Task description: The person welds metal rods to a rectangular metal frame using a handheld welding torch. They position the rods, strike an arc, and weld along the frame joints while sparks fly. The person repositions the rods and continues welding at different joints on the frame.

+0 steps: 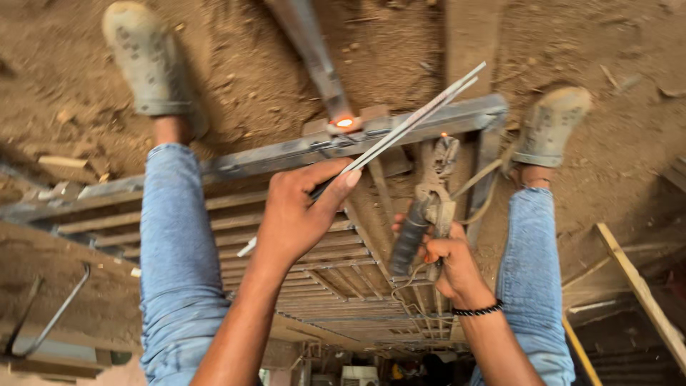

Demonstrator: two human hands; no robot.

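Where the glow sits: a small orange-red spot (344,122) burns on the grey metal frame (286,151), at the joint where a slanting metal bar (311,50) meets it.
Welding rods: a thin bundle of grey rods (411,121) slants up to the right across the frame; its lower end shows pale below the palm.
Left hand: the left hand (296,218) reaches forward, wrist straight, fingers (341,179) and thumb pinched shut around the rods.
Right hand: the right hand (450,264) is curled tight on the black grip of an electrode holder (425,214), whose tip points up toward the frame.
Hard to make out: how the holder's clamp stands is unclear; its cable (479,189) loops off behind the right leg.
Hidden or cut off: the slanting bar runs out of the top edge; the slatted grille (314,264) blurs toward the bottom.
Around: two dusty shoes (146,61) rest on bare dirt ground (250,64), jeans-clad legs on either side.
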